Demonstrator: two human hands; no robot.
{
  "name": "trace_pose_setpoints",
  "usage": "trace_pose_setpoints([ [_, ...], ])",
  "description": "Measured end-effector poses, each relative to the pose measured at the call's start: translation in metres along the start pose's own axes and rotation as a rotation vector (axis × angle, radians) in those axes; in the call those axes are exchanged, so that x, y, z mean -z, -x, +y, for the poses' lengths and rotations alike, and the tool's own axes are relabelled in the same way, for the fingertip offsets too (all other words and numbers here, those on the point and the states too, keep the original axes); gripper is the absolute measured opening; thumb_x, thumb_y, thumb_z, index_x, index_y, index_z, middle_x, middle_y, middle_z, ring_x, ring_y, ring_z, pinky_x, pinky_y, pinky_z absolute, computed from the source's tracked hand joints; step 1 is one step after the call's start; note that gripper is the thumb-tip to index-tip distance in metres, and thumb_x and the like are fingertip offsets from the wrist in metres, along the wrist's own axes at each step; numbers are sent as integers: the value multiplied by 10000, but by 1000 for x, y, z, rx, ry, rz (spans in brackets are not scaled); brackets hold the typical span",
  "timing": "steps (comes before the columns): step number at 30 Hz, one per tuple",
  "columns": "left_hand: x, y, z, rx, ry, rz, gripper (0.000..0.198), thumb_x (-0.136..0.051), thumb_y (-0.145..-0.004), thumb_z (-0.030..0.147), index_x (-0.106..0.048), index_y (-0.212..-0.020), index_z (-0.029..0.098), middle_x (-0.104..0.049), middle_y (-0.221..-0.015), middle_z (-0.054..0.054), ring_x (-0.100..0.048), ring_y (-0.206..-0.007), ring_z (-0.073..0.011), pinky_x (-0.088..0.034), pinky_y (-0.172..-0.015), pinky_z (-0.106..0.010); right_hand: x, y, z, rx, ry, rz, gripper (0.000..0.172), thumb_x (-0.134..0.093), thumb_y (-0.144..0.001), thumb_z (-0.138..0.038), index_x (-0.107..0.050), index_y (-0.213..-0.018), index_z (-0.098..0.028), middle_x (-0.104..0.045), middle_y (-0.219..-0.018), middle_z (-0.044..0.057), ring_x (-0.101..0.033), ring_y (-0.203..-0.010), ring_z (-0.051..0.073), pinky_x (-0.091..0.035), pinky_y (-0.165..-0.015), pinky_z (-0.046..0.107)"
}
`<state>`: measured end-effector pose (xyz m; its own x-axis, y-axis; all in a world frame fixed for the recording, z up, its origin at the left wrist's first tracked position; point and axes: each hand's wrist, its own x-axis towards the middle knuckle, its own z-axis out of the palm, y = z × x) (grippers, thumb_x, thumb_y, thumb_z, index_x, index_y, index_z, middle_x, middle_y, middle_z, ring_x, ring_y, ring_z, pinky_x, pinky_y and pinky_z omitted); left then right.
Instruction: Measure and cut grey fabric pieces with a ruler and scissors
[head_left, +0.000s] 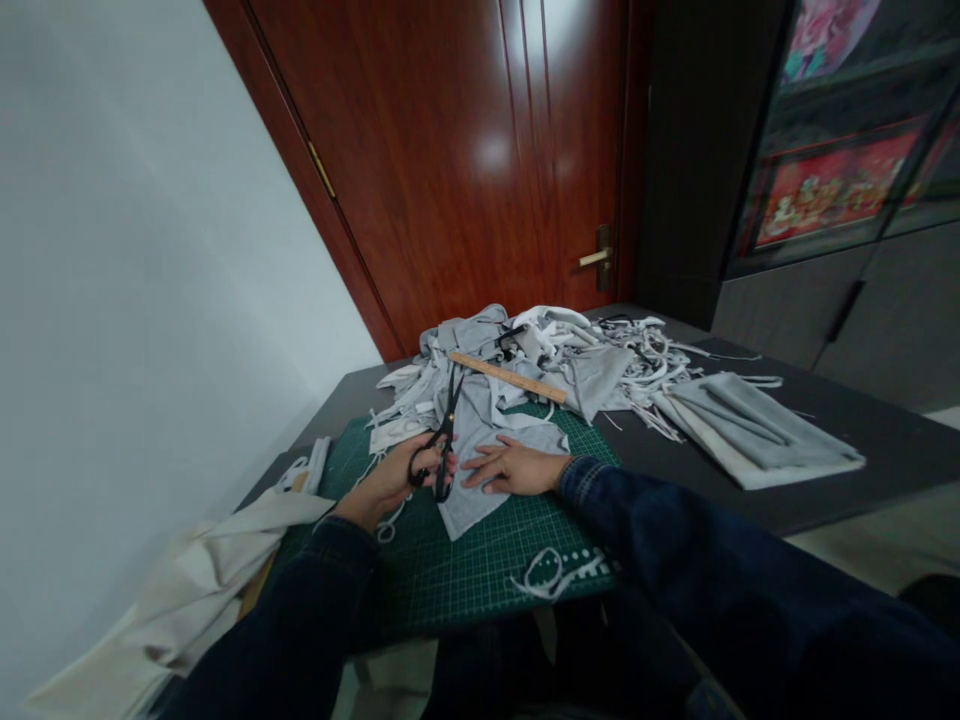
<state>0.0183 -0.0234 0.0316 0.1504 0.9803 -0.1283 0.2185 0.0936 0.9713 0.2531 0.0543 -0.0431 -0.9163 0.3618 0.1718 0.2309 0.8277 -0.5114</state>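
Note:
My left hand grips a pair of black scissors by the handles, their blades pointing away from me and slightly apart. Under and beside them lies a grey piece of fabric on a green cutting mat. Resting flat on that fabric, my right hand has its fingers spread and holds nothing. A wooden ruler lies across the cloth just beyond the scissor tips.
A heap of grey and white fabric scraps covers the back of the dark table. Folded grey cloth sits at right. Thin offcut strips lie on the mat's near edge. Cream cloth hangs over the left side.

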Motion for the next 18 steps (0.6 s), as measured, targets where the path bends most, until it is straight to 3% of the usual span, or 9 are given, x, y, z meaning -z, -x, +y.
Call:
trace_pose_setpoints([
  [3, -1, -19, -2, -25, -92, -15, 617, -800, -695, 482, -650, -1195, 153, -761, -987, -119, -746, -903, -269, -588, -819, -390, 3, -10, 2, -4, 2, 23, 358, -678, -969, -208, -743, -1264, -401, -589, -1527, -3, -373, -1539, 281, -125, -1251, 642],
  [5, 0, -36, -3, -53, -174, -12, 673, -819, -664, 478, -641, -1228, 157, -770, -1032, -134, -747, -971, -304, -579, -846, -405, 3, -13, 5, -42, 42, 109, 279, -678, -959, -193, -792, -1164, -344, -693, -1408, 0, -535, -1429, 241, -260, -1251, 528],
  [7, 1, -54, -2, -78, -264, -9, 697, -837, -627, 436, -647, -1238, 159, -779, -1064, -135, -738, -1027, -329, -568, -875, -410, 1, -14, 8, -115, 94, 229, 289, -626, -972, -165, -782, -1190, -272, -730, -1344, 45, -633, -1318, 219, -385, -1196, 421],
  [10, 0, -79, -2, -108, -399, -7, 672, -794, -645, 397, -653, -1261, 170, -790, -1093, -112, -718, -1094, -336, -552, -912, -395, -9, -14, 13, -218, 171, 355, 415, -605, -973, -185, -662, -1379, -121, -633, -1447, 198, -578, -1374, 296, -410, -1179, 448],
  [13, -1, -96, -3, -113, -553, 19, 583, -748, -650, 325, -684, -1213, 189, -799, -1073, -88, -715, -1085, -322, -539, -900, -357, -16, -17, 20, -253, 240, 358, 552, -621, -983, -279, -556, -1467, -22, -496, -1547, 293, -440, -1484, 376, -302, -1238, 546],
  [18, 15, -102, -7, -89, -813, 139, 400, -686, -637, 237, -731, -1034, 208, -799, -1027, -93, -720, -988, -315, -518, -844, -338, -2, -38, 42, -144, 282, 218, 565, -586, -1010, -307, -507, -1538, -123, -468, -1610, 178, -424, -1507, 309, -320, -1241, 512],
])
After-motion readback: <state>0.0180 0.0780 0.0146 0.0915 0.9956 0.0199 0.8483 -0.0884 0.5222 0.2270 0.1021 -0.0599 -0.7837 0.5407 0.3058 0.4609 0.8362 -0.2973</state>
